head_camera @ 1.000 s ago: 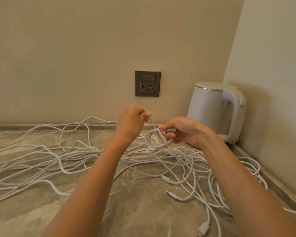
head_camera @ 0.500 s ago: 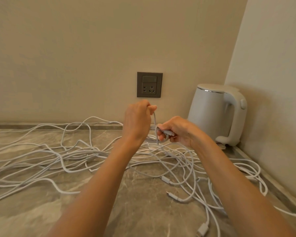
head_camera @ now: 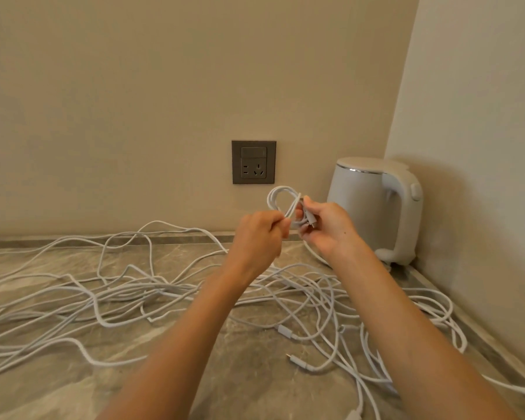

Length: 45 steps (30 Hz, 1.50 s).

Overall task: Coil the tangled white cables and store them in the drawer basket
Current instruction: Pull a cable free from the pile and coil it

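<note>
Above the counter, at 12 o'clock of the pile: a small coil (head_camera: 281, 197) of white cable is held up between both hands, just under the wall socket (head_camera: 253, 162) and at 9 o'clock of the kettle (head_camera: 367, 207).
Right hand (head_camera: 328, 228): curled round the gathered turns, which are pinched between thumb and fingers together with what looks like a plug end.
Left hand (head_camera: 256, 234): closed, with a strand pinched at the fingertips, just beside the coil's 6 o'clock.
Change: a second ago one loop hung low, close to the pile, and the hands were set apart. Since then the loop has been lifted, and the hands have been brought almost together. About two turns can now be counted.
Meaning: winding of one cable is judged to be only just begun. A trailing length is seen running down from the right hand.
Tangled cables (head_camera: 128, 295): spread over the countertop (head_camera: 73, 389) from 9 o'clock round to 4 o'clock, well below the hands. A loose connector (head_camera: 299, 362) lies at 5 o'clock.
Drawer basket: not in view, so storing is judged far off.
Risk: the trailing length may be snagged in the pile as more is drawn up.
</note>
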### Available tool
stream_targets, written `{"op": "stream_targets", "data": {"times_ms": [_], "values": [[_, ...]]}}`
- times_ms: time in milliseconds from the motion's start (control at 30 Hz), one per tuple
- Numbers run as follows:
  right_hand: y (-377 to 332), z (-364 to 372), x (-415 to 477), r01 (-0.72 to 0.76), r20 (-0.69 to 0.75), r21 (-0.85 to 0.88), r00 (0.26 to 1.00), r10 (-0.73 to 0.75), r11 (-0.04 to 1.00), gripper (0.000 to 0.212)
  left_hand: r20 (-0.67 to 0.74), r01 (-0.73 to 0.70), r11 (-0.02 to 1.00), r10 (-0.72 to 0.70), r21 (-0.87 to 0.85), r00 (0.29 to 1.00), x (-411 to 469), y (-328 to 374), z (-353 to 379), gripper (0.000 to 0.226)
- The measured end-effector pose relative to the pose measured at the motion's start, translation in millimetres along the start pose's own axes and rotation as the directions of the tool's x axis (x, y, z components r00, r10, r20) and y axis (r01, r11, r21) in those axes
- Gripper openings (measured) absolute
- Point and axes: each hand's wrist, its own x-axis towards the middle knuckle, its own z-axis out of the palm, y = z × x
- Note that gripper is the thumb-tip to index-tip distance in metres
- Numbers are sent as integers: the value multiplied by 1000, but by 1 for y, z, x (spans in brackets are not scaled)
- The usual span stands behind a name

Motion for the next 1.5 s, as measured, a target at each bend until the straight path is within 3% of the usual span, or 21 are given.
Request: {"op": "stream_targets", "data": {"times_ms": [267,600,800,967,1100,1233,1333,1500], "values": [[-4,-1,-4,-134,164,147,980,110,980,24,56,-20,998,17,54,998,3,-8,-7,25],[-12,-10,-5,-127,264,-46,955,135,991,23,88,-91,950,68,300,994,6,-27,-23,22],[-15,-15,-6,-227,387,-37,895,223,973,8,76,-189,954,176,232,981,7,-24,-29,12],[-6,-18,-2,-351,390,43,868,307,936,21,3,-261,956,263,134,965,6,-14,-31,16],[4,-16,-2,-424,386,95,850,359,901,17,-35,-240,967,244,81,969,7,-7,-30,18],[15,-13,2,-486,429,133,814,392,864,14,22,-218,976,218,9,976,9,-4,-27,12],[21,-15,10,-421,365,110,860,357,901,18,116,-154,988,154,-7,981,8,-5,-26,11],[20,-12,13,-274,291,-113,910,295,955,30,246,-79,997,72,20,967,8,-3,-24,4]]}}
